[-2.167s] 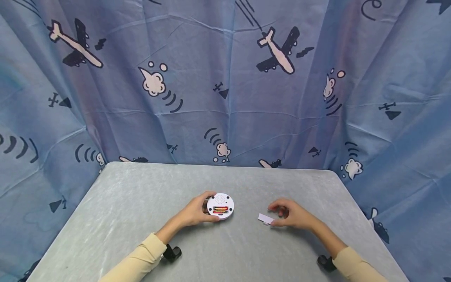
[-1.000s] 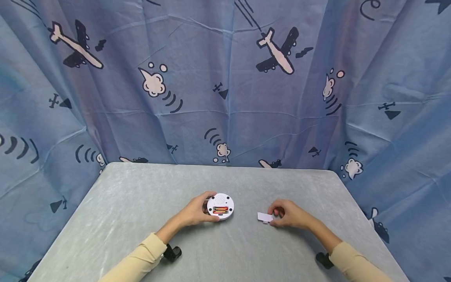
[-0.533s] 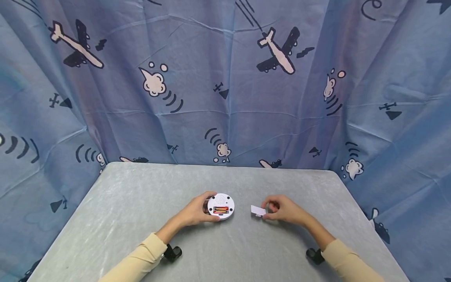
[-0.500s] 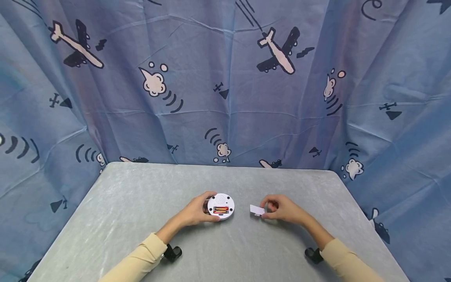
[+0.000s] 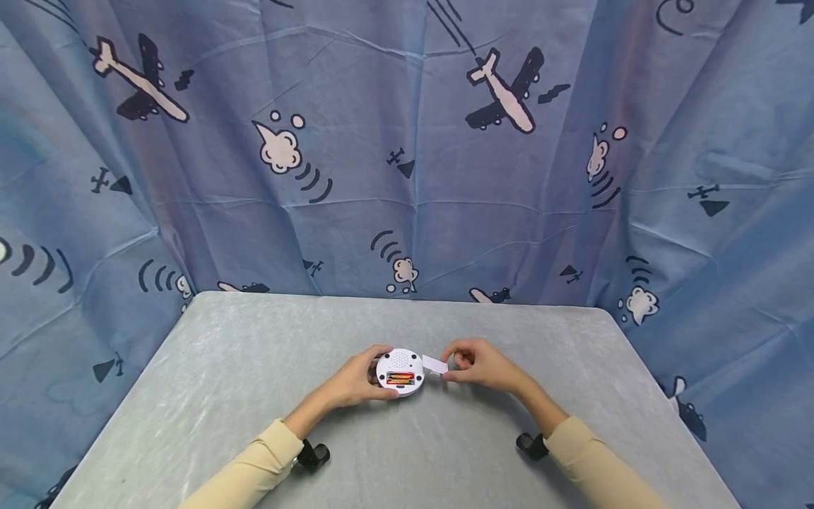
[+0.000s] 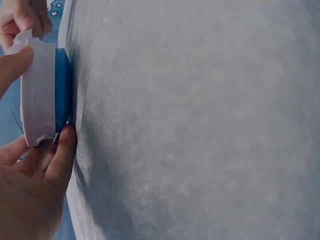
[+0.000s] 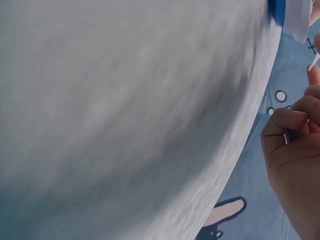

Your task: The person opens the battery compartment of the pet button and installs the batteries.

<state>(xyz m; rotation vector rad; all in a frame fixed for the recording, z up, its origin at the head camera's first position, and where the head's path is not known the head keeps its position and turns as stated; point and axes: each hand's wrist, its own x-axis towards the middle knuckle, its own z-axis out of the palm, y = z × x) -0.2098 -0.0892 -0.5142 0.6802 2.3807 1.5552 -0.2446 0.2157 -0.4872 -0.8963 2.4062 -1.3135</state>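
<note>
A round white device (image 5: 400,359) with a speaker grille and dark feet lies face down on the table. Two red-and-gold batteries (image 5: 400,378) sit side by side in its uncovered compartment. My left hand (image 5: 352,380) grips the device from its left side, thumb on the near edge. The left wrist view shows the white casing (image 6: 40,95) with a blue part (image 6: 62,90) beneath it, against the table. My right hand (image 5: 485,366) pinches a white battery cover (image 5: 435,365) by its right end. The cover is tilted, its left end at the device's right edge; whether they touch I cannot tell.
The grey table (image 5: 254,332) extends around both hands, with its far edge against a blue curtain (image 5: 343,141) printed with planes. A black strap-on camera (image 5: 311,456) is on the left wrist and another black camera (image 5: 531,446) on the right.
My right hand has carried the battery cover leftward and slightly away from me, up to the device, turning it on the way. My left hand and the device have stayed in place.
</note>
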